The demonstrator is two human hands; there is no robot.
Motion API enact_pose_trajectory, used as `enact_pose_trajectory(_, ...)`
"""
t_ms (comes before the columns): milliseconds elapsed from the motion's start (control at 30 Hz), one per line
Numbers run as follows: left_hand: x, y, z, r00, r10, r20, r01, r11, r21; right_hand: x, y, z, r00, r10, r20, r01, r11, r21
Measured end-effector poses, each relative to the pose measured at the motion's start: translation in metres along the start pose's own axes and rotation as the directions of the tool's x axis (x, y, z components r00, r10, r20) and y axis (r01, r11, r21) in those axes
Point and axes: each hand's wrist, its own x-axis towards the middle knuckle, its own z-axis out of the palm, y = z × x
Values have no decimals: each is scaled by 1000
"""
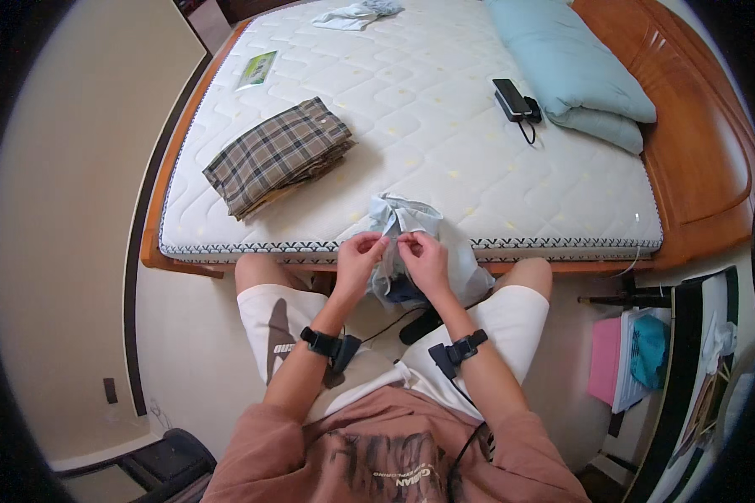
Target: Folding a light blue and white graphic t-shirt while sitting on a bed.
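Note:
A light blue shirt (462,264) hangs over the near edge of the mattress, its collar lying on top and its lower part between my knees. My left hand (362,256) pinches the left side of the shirt's front just below the collar, thumb against fingertips. Close beside it, my right hand (425,256) pinches the right side of the front in the same way. The fingertips nearly meet; whether a button is between them cannot be told. A folded plaid cloth (280,157) in brown and black lies on the mattress, up and left of my hands.
The white quilted mattress (409,113) has a wooden frame. On it are a power bank (511,97) with a cable, a folded blue quilt (579,69), a green-printed packet (257,70) and a crumpled pale garment (346,17). A pink bin (604,361) stands at the right; a black chair (170,462) at lower left.

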Motion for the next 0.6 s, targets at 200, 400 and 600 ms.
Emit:
enact_pose_trajectory(200,-13,17,19,992,105,-70,-99,992,78,-2,-14,-11,998,-58,8,59,987,-151)
enact_pose_trajectory(400,-1,3,2,997,23,-69,-7,972,233,-7,8,-10,971,103,216,-35,955,-296)
enact_pose_trajectory(600,3,1,-3,1000,-4,-16,7,986,169,-15,26,5,961,-8,276,108,930,-350)
